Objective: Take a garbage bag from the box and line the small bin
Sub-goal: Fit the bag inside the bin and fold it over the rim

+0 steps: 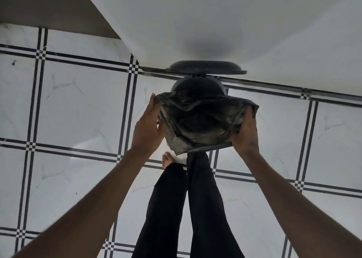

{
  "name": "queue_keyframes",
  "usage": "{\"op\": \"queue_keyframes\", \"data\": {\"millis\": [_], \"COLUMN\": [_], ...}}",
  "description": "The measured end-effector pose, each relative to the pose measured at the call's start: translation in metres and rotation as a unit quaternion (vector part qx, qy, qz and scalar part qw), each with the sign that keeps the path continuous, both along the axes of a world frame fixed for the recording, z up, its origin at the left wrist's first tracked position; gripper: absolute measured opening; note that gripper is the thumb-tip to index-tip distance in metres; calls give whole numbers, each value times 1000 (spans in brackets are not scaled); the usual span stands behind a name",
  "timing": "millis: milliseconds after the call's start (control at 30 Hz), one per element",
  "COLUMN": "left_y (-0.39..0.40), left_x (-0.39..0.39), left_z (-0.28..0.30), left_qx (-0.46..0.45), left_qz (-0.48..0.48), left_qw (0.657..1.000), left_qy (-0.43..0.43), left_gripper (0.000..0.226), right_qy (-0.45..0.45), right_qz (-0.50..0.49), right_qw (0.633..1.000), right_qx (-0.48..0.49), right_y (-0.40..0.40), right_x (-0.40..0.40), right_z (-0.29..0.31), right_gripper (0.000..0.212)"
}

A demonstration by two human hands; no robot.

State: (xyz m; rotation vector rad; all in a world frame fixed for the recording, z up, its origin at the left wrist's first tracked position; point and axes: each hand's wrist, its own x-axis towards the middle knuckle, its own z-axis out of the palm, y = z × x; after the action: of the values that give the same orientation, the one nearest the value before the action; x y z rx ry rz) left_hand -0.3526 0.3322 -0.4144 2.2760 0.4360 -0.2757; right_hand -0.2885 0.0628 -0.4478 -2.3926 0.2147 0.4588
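A dark, crumpled garbage bag (201,124) is spread open between my two hands, just above the small dark bin (197,86). The bin stands on the floor against the white wall, its round lid (205,68) raised behind it. My left hand (147,126) grips the bag's left edge, thumb and fingers curled on the plastic. At the right edge, my right hand (244,132) holds the bag the same way. The bag covers most of the bin's mouth. No box is in view.
White marble-look floor tiles (78,105) with black striped borders lie all around. A white wall (215,23) rises behind the bin, with a grey surface (49,5) at upper left. My legs in black trousers (188,208) and one bare foot (167,160) stand just before the bin.
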Motion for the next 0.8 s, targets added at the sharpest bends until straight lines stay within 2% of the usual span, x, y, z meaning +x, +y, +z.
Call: {"op": "queue_keyframes", "data": {"millis": [133,333,500,633,733,800], "left_y": [-3,-7,-12,-7,1,7], "left_x": [7,27,48,70,90,104], "left_z": [-37,-103,-150,-185,-209,-224], "left_qx": [1,-2,62,98,125,112], "left_qz": [2,-19,18,89,92,93], "left_qw": [1000,999,996,989,986,988], "left_qy": [16,44,54,70,64,53], "left_gripper": [48,53,48,29,27,27], "right_qy": [5,9,16,19,22,5], "right_qz": [-10,27,60,71,64,51], "right_qw": [1000,999,998,993,989,989], "right_qx": [-4,-18,-20,-91,-132,-139], "right_y": [-4,-13,-16,-20,-23,-23], "right_x": [18,44,62,80,95,109], "right_z": [-32,-98,-142,-178,-198,-209], "right_gripper": [66,64,63,44,23,26]}}
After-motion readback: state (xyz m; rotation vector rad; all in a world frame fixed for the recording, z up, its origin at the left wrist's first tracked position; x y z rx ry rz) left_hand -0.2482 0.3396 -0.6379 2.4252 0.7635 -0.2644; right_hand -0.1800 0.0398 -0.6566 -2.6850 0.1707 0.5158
